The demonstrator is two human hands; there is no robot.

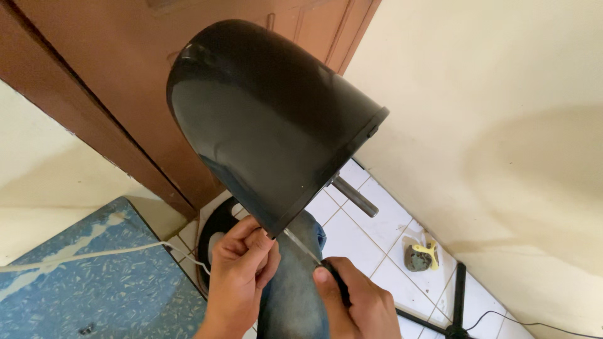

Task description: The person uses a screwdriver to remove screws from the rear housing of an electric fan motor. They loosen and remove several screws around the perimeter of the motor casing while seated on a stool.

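Two hands below black dome housing point(264, 119): left hand point(242, 267) pinching its lower rim, right hand point(355, 301) closed around screwdriver point(308, 251) touching rim.

Bare hands point(242, 270), blue jeans point(292, 295)

a large black dome-shaped cover point(264, 119) looks like smooth, glossy plastic, catching soft reflections. a short rod point(355, 196) under its rim looks like dull grey metal. the thin tool shaft point(301, 246) at the cover's edge is bright, shiny metal, with a black, matt-looking handle point(338, 284). the door point(113, 81) behind is brown wood with a slight sheen. the floor point(364, 242) is glossy white tile. the knee point(295, 289) below is covered in blue denim cloth. a blue speckled mat point(94, 282) looks faintly rough. the wall point(502, 125) is matt cream paint.
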